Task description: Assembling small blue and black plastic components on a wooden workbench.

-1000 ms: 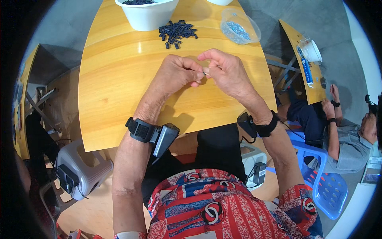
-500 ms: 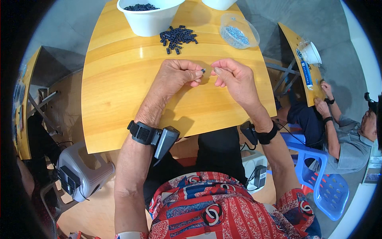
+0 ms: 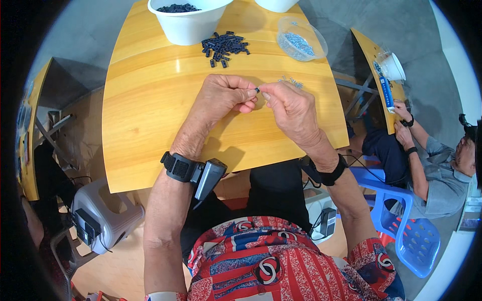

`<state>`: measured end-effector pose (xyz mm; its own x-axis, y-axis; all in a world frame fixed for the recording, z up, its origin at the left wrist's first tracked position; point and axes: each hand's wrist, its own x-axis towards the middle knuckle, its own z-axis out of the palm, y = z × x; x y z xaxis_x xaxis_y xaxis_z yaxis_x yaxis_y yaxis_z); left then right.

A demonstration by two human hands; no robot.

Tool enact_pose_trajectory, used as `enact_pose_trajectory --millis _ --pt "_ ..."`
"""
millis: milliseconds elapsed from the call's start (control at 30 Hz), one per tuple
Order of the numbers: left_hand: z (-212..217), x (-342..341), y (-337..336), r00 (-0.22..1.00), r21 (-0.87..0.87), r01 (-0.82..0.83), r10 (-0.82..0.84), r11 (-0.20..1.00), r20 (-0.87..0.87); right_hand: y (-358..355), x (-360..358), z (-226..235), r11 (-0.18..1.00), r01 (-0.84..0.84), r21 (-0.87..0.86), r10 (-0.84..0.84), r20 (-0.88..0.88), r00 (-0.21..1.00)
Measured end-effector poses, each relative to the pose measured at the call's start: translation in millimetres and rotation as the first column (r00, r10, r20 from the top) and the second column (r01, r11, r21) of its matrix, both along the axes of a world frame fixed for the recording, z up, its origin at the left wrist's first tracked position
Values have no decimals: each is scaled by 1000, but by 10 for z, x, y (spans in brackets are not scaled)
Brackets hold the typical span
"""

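Centre of the frame, both hands meet above the yellow wooden worktop (image 3: 150, 125). The left hand (image 3: 221, 98) is curled, thumb and forefinger pinched tight on a small dark piece (image 3: 257, 90), fingertips pointing right. The right hand (image 3: 291, 108) comes in from the other side, its thumb and forefinger closed too, tips right against that same dark piece; whether it grips something of its own I cannot tell, it is too small. Each wrist wears a black strap, the left one carrying a grey box-shaped device (image 3: 208, 178).

Just beyond the right hand, a few small pale metal bits (image 3: 290, 81) lie loose on the wood. Further up, a scattered heap of dark blue-black parts (image 3: 224, 46) sits near the top centre. Behind that heap stands a white bowl (image 3: 188, 22) filled with the same dark parts, and to its right, cut off by the top edge, a second white bowl (image 3: 276, 4). Upper right of the worktop, a clear round plastic tub (image 3: 301, 39) holds pale, silvery pieces.

Far right, another person (image 3: 432, 165) in a grey shirt sits on a blue plastic chair (image 3: 416, 236) at a second yellow worktop (image 3: 374, 55), hands at its edge. Lower left, a grey stool (image 3: 100, 215).
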<state>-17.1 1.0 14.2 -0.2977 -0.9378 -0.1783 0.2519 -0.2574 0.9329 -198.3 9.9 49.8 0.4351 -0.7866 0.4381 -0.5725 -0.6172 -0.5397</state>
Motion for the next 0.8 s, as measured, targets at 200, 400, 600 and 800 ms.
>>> enact_pose_trajectory --millis 200,400,600,800 --pt "-17 -9 2 998 5 -41 41 999 -54 13 64 -13 980 -47 -193 30 -88 996" --pt "0 -9 5 996 -6 -72 72 997 -51 -45 128 -75 950 -69 -304 25 -146 989" --pt "-23 -19 -1 996 -66 -38 33 997 -77 -43 29 -26 999 -26 -37 27 50 998" --pt "54 -43 38 997 -78 -47 43 996 -64 -46 0 43 838 -67 541 -211 437 874"
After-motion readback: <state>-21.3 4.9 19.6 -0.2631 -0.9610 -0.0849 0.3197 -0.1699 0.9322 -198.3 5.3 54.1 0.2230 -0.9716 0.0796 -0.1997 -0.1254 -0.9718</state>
